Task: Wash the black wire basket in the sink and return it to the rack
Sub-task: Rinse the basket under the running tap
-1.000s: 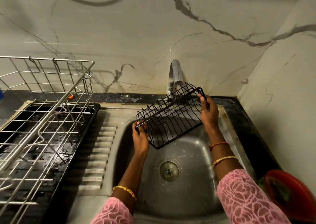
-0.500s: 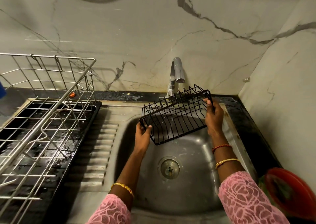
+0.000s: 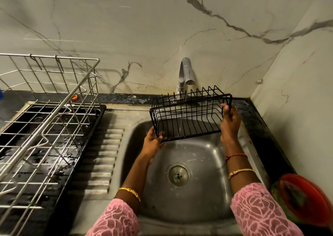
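Over the sink (image 3: 203, 163), basket (image 3: 189, 116) is pinched at both ends by left hand (image 3: 153, 142) and right hand (image 3: 230, 120); should be turned slowly under tap (image 3: 186, 73) stream so every wire is rinsed

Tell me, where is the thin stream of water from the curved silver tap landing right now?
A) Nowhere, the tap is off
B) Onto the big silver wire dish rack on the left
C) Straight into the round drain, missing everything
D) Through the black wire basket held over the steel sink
D: the stream from the curved silver tap falls through the black wire basket, which the left hand and right hand hold over the steel sink.
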Demonstrator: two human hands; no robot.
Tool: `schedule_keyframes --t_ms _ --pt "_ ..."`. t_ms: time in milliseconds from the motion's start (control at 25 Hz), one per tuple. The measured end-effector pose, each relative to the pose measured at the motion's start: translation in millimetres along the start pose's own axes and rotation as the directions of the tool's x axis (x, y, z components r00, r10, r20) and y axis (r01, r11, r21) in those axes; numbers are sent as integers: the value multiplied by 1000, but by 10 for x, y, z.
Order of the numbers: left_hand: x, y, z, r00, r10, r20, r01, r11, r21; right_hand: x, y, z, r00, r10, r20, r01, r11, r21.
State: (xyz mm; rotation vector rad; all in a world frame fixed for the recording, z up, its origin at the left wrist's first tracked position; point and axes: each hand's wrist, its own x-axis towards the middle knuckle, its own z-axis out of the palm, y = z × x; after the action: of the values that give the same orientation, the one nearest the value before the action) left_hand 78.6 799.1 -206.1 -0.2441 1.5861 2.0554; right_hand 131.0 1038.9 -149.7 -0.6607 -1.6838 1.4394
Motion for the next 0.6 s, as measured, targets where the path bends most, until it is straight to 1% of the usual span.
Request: schedule_keyframes --t_ms 280,360,440,600 --pt "147 35 -25 1000 1 -3 -1 996 -85 -1 6 -19 999 41 -6 -41 997 73" --pt "169 27 -18 1000 -14 8 15 996 -89 -9 -75 5 1000 -7 3 7 998 63" --pt "171 14 33 999 -46 28 48 996 -79 -30 -165 30 996 -86 10 86 996 23" --pt "173 14 210 989 -113 91 116 993 -28 -85 -277 68 968 -253 -10 252 968 -9"
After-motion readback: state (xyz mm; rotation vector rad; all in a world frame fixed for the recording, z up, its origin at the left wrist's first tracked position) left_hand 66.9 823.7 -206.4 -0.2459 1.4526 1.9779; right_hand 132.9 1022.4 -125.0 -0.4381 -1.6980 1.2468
